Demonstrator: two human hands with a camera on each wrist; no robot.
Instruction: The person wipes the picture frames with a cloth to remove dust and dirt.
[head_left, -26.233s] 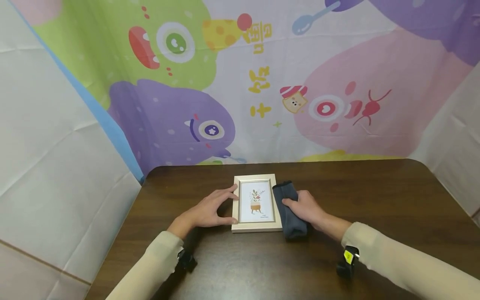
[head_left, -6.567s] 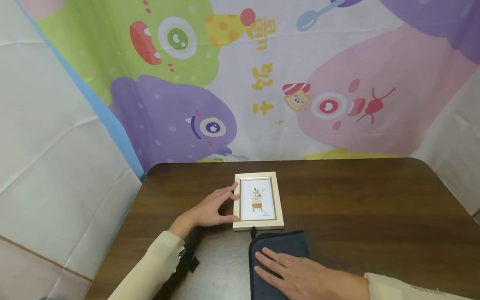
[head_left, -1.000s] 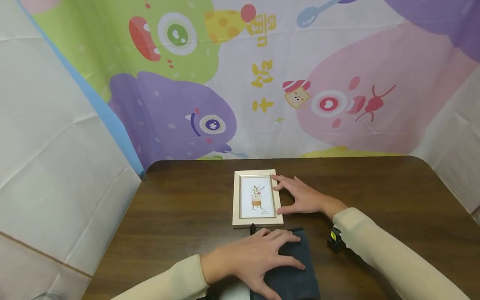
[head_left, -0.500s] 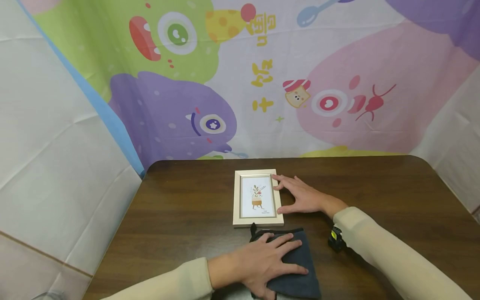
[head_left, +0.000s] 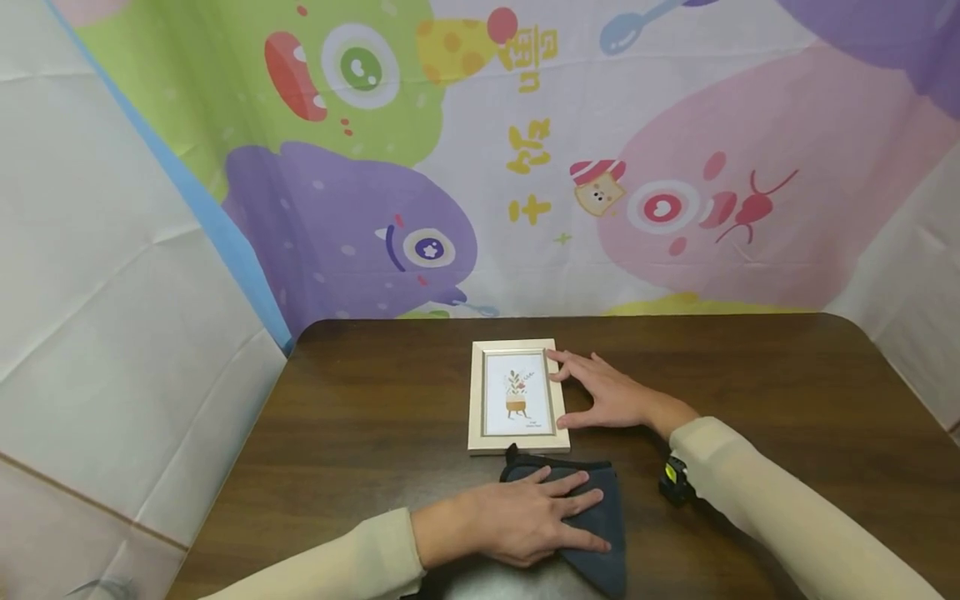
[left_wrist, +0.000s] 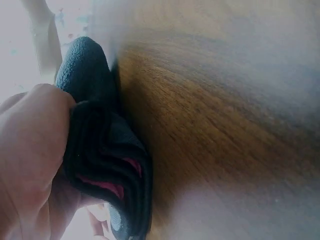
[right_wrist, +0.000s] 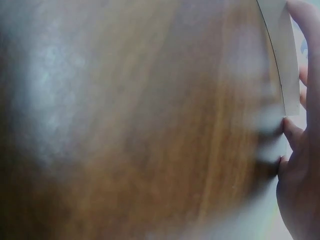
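Observation:
A cream picture frame with a potted-plant print lies face up on the brown table. My right hand rests at its right side, fingertips and thumb touching the border. Below the frame lies a folded dark grey cloth with black edging. Over it my left hand spreads its fingers, the thumb hidden, and the near left part of the cloth is drawn in under the palm. In the left wrist view, the cloth's layers bunch up against the hand. The frame's side shows in the right wrist view.
The wooden table has rounded far corners. A cartoon-printed curtain hangs right behind its far edge. Pale panels stand to the left and right. A small black device is strapped at the right wrist.
The hands have swapped places since several seconds ago: the left left the frame for the cloth, the right went to the frame. Just now the cloth's near left corner has been drawn in.

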